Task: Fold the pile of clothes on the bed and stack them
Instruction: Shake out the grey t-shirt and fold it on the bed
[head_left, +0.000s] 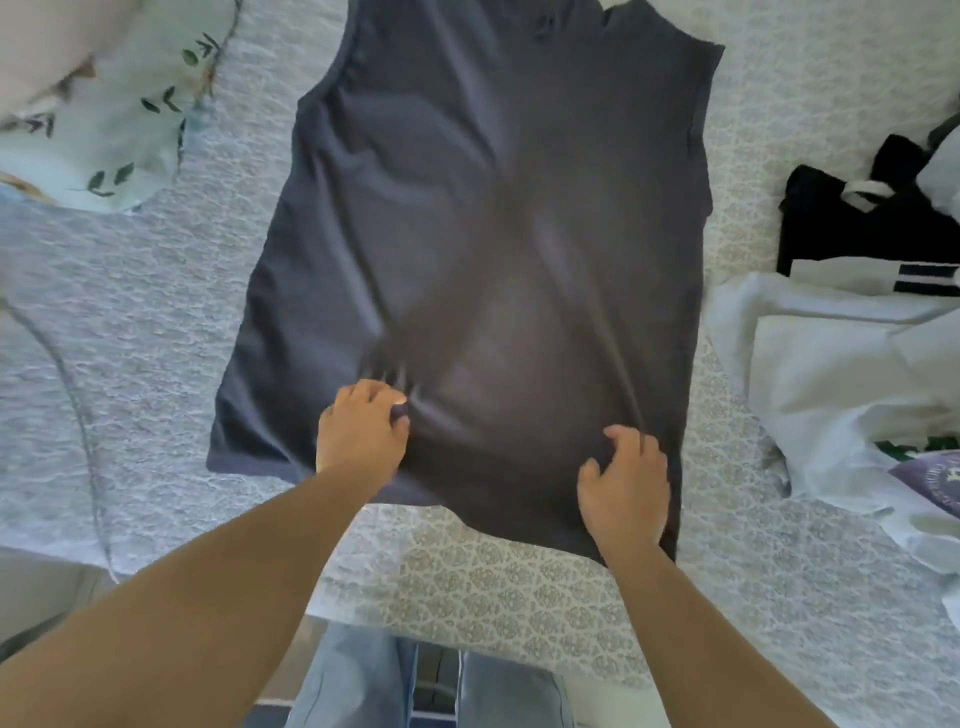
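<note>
Shirt (483, 249), dark grey and sleeveless, lies spread on the patterned bedspread (519, 597), collar end away from the person and hem nearest; the left hand (361, 431) bunches a pinch of cloth near the hem, creases fanning out from its curled fingers; the right hand (626, 483) rests on the cloth near the right edge, fingers bent and clawed into the fabric, though whether it truly holds a fold cannot be told. Unfolded white clothes (831, 374) and a black garment (852, 228) wait on the right; a leaf-print pillow (104, 104) sits at upper left. Judged from this, the shirt is being smoothed before folding; the step goes best with both hands drawing the hem taut and even, flattening the diagonal wrinkles outward; only then bring one side over in a straight line.
</note>
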